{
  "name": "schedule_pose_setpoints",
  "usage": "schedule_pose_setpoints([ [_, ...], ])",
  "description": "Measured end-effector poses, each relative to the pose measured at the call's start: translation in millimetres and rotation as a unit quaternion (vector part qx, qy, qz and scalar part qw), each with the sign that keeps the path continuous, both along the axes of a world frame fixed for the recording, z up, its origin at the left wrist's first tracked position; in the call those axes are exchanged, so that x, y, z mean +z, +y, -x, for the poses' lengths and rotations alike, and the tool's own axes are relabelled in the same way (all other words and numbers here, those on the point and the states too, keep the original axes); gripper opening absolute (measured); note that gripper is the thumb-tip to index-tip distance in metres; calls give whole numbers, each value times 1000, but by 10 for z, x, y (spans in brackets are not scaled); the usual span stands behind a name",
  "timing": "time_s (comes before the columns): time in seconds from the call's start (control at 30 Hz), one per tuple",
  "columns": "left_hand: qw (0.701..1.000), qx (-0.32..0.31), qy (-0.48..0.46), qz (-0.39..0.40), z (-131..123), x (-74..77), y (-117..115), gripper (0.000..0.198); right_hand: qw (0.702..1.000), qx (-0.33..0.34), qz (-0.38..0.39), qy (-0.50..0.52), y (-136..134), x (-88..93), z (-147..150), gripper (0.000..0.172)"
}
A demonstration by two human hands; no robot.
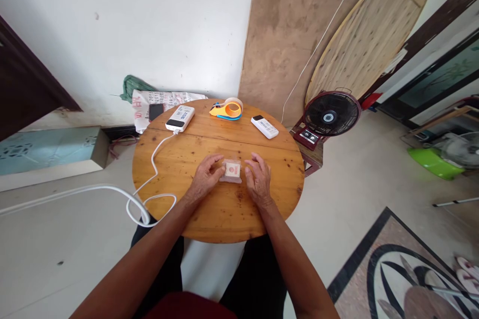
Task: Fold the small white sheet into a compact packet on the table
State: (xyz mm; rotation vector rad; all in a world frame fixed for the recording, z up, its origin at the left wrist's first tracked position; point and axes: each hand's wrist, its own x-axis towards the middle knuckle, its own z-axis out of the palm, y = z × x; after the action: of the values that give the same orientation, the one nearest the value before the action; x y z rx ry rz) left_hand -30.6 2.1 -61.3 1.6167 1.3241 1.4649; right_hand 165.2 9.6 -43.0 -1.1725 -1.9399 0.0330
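Observation:
A small clear packet with a red-and-white label [231,170] lies flat near the middle of a round wooden table [209,209]. My left hand [205,175] rests on the table at the packet's left edge, fingers curled and pinching that edge. My right hand [257,175] lies at the packet's right side, fingers spread and pressing down beside it. Both forearms reach in from the bottom of the view.
At the table's far side sit a white power bank [180,118] with a white cable [151,179] trailing off the left edge, an orange tape dispenser [227,109] and a white remote [264,126]. A small fan [330,116] stands right of the table. Boards lean on the wall.

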Motion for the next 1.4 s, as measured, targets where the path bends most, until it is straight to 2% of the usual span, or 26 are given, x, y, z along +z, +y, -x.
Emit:
schedule_pose_setpoints([
  [0.13, 999, 9, 38, -23, -5, 2, 2, 28, 1000, -5, 7, 4, 12, 1, -5, 25],
  [0.33, 999, 6, 47, 14, -49, 25, -31, 25, 997, -1, 48, 56, 41, -15, 6, 23],
  [0.5, 999, 0, 39, 3, -84, 46, -56, 22, 969, 12, 191, 158, 164, 20, -7, 26],
  [0.6, 999, -15, 33, -1, -91, 28, -53, 22, 953, 45, 269, 132, 337, 137, -2, 31],
  [0.7, 999, -23, 31, -1, -91, 11, -48, 21, 946, 77, 304, 74, 549, 264, 38, 33],
  [0.8, 999, -24, 37, -5, -92, 18, -50, 21, 940, 75, 329, 44, 728, 296, 96, 25],
  [0.93, 998, -14, 63, -10, -96, 73, -66, 23, 924, 117, 352, 89, 830, 186, 150, 18],
  [1.1, 995, -30, 89, -27, -112, 134, -62, 21, 913, 156, 339, 166, 798, 110, 138, 19],
  [1.23, 996, -34, 78, -15, -121, 121, -44, 22, 898, 181, 354, 191, 730, 174, 116, 18],
  [1.4, 996, -40, 75, -8, -123, 80, -31, 24, 884, 226, 370, 176, 641, 269, 98, 16],
])
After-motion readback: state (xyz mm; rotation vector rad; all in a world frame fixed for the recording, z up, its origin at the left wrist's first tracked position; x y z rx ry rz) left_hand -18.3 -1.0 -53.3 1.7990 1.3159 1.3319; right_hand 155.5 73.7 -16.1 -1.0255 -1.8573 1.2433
